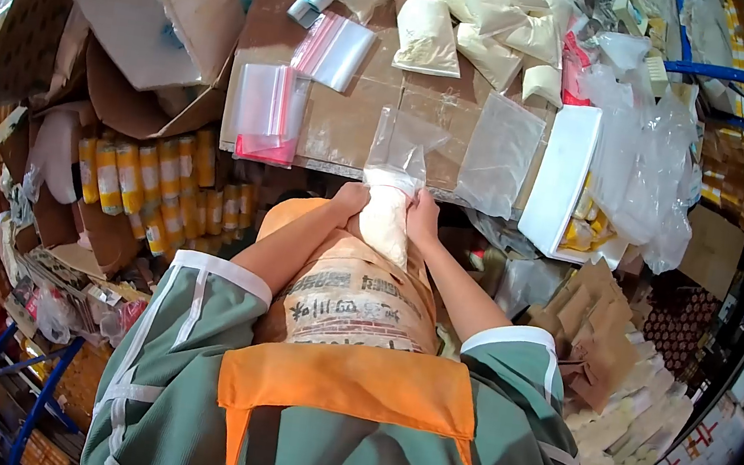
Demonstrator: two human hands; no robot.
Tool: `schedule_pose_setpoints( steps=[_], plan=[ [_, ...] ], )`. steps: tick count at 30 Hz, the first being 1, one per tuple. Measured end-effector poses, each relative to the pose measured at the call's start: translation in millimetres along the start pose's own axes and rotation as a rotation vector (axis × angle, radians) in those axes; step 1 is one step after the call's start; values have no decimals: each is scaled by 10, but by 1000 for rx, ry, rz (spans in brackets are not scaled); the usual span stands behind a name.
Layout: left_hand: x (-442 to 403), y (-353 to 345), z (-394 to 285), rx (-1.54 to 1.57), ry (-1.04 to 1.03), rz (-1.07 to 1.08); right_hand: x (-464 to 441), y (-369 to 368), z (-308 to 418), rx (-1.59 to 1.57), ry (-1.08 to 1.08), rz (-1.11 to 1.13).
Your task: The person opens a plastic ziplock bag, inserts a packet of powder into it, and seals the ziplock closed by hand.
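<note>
A clear plastic bag with pale powder [386,215] hangs at the table's front edge, its empty upper part [400,146] lying over the cardboard tabletop [333,137]. My left hand [351,199] is closed on the bag's left side, fingers pressed together. On its right side my right hand [424,216] pinches the bag. Below lies a large printed sack [348,301] against the orange apron [351,384]. Flat empty bags [262,103] rest on the table's left, and one clear bag [501,155] lies to the right.
Filled powder bags [426,36] are piled at the back of the table. A tape roll [310,7] sits at back left. To the right is a white foam box [558,178] with yellow packets. Foam and cardboard boxes [152,6] and yellow rolls [147,177] stand at left.
</note>
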State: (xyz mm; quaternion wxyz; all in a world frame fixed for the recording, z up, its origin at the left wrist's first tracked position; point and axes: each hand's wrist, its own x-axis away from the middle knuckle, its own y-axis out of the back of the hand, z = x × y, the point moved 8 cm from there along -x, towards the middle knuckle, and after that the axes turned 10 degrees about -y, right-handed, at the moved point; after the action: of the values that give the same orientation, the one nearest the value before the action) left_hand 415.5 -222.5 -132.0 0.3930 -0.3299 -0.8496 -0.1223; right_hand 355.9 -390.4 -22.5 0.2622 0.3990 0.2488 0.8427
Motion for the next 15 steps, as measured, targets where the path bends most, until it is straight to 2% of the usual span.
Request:
schedule_pose_setpoints(
  steps=[2, 4, 5, 6, 7, 8, 10, 12, 14, 15],
  plan=[
    [9, 21, -156, -49, 6, 29, -62, 23, -42, 27, -21, -8],
    [-4, -46, -124, 244, 187, 119, -198, 17, -145, 52, -43, -4],
    [133, 15, -298, 286, 298, 102, -317, -41, -248, -60, -26, 103],
    [66, 62, -289, 272, 301, 102, -381, -127, -348, -172, -9, 208],
    [33, 62, -370, 262, 281, 167, -249, -156, -324, -515, -355, 420],
    [0, 48, -457, 254, 258, 229, -263, -200, -326, -593, -313, 433],
    [-36, 65, -516, 177, 238, 181, -291, -301, -252, -853, -163, 494],
    [-82, 127, -543, -53, 241, 100, -418, -322, -277, -859, -102, 490],
    [-54, 93, -554, 8, 194, 69, -260, -297, -42, -1144, -450, 633],
    [-24, 46, -538, 123, 222, 107, -268, -335, -18, -1193, -409, 787]
  ],
)
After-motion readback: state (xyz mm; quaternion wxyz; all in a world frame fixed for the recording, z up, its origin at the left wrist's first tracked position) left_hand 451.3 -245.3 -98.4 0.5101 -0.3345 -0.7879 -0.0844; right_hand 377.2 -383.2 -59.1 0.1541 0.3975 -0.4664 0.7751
